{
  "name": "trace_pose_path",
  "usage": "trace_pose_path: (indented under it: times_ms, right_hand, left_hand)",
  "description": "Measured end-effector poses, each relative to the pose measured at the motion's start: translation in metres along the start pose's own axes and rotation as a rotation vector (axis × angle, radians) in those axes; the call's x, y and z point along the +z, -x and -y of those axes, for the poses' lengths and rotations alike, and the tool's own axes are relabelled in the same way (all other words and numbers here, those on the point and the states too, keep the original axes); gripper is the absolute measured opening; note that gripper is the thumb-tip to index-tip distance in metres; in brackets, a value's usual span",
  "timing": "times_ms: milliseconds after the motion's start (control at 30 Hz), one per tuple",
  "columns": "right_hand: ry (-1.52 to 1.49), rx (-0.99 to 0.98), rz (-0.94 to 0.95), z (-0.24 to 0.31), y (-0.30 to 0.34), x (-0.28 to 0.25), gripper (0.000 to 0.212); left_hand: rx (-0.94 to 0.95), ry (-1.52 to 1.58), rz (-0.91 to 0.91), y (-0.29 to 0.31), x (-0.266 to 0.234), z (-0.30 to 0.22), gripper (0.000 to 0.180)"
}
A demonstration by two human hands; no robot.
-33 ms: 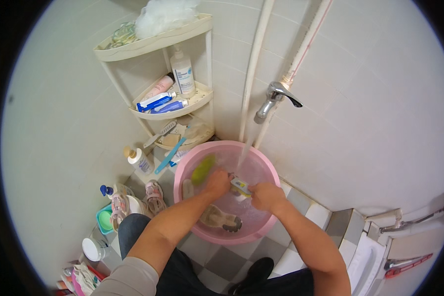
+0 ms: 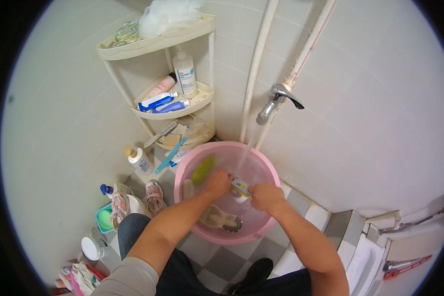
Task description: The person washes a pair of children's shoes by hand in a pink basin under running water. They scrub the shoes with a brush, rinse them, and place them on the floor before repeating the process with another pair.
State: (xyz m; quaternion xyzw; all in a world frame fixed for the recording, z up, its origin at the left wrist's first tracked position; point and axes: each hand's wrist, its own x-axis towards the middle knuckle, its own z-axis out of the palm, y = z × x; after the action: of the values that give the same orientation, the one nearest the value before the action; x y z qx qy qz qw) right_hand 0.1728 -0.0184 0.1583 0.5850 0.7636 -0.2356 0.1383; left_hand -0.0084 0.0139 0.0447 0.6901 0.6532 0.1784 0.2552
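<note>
Over the pink basin (image 2: 178, 173) with water in it, my right hand (image 2: 267, 197) is closed around one end of a white and yellow scrubbing brush (image 2: 240, 187). My left hand (image 2: 219, 181) reaches in beside the brush's other end, fingers bent round something small and dark that I cannot make out. Nearer to me in the basin lies a beige, shoe-sole-shaped piece (image 2: 216, 217) with a dark ridged end. By the left wall of the basin are a yellow-green object (image 2: 203, 169) and a pale oblong piece (image 2: 188, 189). Water runs from the metal tap (image 2: 276, 98) into the basin.
A cream corner shelf (image 2: 158, 43) with bottles and tubes stands behind the basin. A blue-handled brush (image 2: 171, 155), a pump bottle (image 2: 140, 161) and a pair of pink sandals (image 2: 155, 196) are at the left. Pipes (image 2: 255, 74) run up the wall.
</note>
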Motion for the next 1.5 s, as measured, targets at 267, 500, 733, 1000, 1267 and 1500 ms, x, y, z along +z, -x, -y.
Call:
trace_pose_path:
  times_ms: [267,500,733,1000,1267,1500]
  right_hand:
    - [0.100,0.096,0.016,0.031,-0.031,0.027,0.030]
    - [-0.874,0.169,-0.286,0.010,-0.069,0.098,0.025]
    - [-1.571,0.134,0.193,0.001,-0.058,0.071,0.024]
    - [-0.878,0.230,0.128,0.016,-0.002,0.032,0.027]
    - [-0.460,0.176,-0.359,0.026,-0.001,0.071,0.040]
    - [-0.780,0.126,0.118,0.008,0.008,0.050,0.045]
  left_hand:
    - [0.243,-0.102,0.157,0.018,-0.018,-0.013,0.029]
    - [0.118,0.413,0.089,0.014,0.009,0.021,0.035]
    - [-0.424,1.188,0.010,0.002,0.041,0.054,0.057]
    - [-0.607,1.663,0.224,0.015,0.017,0.032,0.080]
    - [-0.600,1.590,0.308,0.011,0.061,0.007,0.094]
    - [-0.630,1.291,0.143,-0.001,0.047,0.065,0.084]
